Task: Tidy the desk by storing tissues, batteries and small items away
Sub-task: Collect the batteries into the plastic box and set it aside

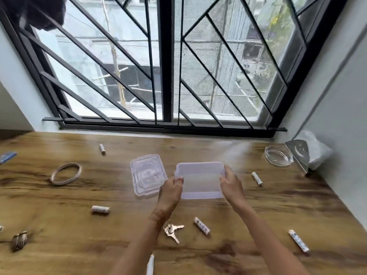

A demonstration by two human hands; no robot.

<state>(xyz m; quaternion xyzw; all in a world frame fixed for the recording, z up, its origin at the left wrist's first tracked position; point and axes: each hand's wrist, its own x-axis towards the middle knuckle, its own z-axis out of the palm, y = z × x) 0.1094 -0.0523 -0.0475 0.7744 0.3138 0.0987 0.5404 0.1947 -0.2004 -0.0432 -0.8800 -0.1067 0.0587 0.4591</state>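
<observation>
Evidently the open box [201,183] at frame centre is gripped by its 2 ends, left hand [171,187] and right hand [231,182] curled on them, so a loose battery [201,226] at lower centre is probably to be dropped in next.

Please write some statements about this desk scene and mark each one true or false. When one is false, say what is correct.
1. The left hand and the right hand hold the clear container at its two sides. True.
2. The lid is closed on the container. False: the lid lies on the desk, just left of the container.
3. The keys are inside the container. False: the keys lie on the desk, beside the left forearm.
4. A glass dish stands at the far right of the desk. True.
5. All batteries are already stored. False: several still lie on the desk, for example a battery to the left.
</observation>
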